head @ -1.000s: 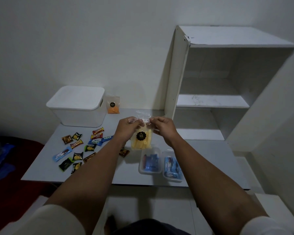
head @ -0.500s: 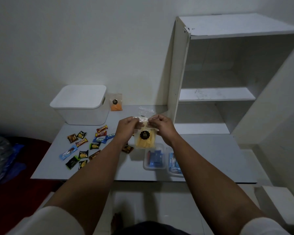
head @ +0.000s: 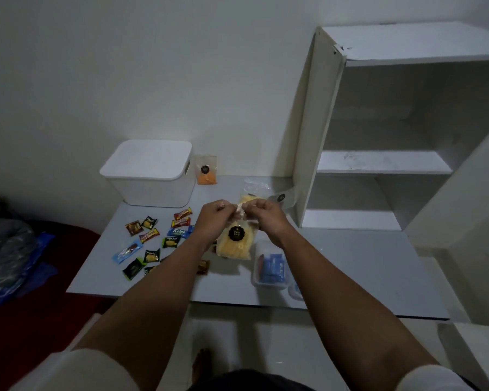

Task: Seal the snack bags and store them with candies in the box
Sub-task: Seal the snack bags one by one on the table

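I hold a clear snack bag of yellow sticks [head: 236, 244] with a round black label above the table. My left hand [head: 213, 217] and my right hand [head: 266, 217] both pinch its top edge, close together. Another yellow snack bag [head: 249, 199] lies on the table just behind my hands, under crumpled clear plastic. An orange snack bag [head: 206, 173] leans against the wall beside the white lidded box [head: 150, 173]. Several wrapped candies [head: 153, 238] are scattered on the table to the left of my arms.
Two clear tubs with blue packets [head: 271, 268] sit near the grey table's front edge [head: 237, 301], partly under my right arm. A white open shelf unit [head: 378, 165] stands at the right. A red surface with a blue bag [head: 12, 258] lies left of the table.
My hands have drawn closer together on the bag's top edge. The view has shifted a little, so a second yellow bag now shows behind my hands.
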Demonstrator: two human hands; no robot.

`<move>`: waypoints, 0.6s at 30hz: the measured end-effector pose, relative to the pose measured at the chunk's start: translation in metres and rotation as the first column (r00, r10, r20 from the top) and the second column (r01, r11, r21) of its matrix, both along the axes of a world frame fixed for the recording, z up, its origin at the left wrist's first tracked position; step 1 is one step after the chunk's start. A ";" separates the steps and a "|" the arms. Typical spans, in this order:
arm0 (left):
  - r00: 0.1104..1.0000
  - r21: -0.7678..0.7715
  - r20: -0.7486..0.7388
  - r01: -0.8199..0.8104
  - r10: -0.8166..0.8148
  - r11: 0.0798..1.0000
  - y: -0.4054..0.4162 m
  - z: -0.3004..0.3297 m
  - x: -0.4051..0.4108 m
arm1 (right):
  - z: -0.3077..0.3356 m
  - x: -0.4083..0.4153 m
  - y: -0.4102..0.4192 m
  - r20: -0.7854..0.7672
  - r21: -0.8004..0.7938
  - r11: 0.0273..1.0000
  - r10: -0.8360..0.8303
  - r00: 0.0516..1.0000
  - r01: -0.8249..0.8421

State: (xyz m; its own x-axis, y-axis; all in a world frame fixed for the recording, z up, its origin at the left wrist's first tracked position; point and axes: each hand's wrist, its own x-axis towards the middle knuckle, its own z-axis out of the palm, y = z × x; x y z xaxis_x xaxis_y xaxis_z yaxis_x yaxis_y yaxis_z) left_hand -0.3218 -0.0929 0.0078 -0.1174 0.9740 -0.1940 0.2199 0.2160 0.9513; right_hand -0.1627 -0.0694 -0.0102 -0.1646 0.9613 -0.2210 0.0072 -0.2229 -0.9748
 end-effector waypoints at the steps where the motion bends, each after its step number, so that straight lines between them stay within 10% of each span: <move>1: 1.000 -0.012 0.024 -0.019 0.019 1.000 0.002 0.000 -0.004 | 0.000 -0.003 0.002 0.001 0.002 1.000 -0.007 1.000 0.007; 18: 0.998 0.085 0.056 0.027 -0.031 0.996 0.072 0.014 -0.094 | 0.020 -0.074 0.055 -0.007 -0.020 1.000 -0.017 1.000 0.017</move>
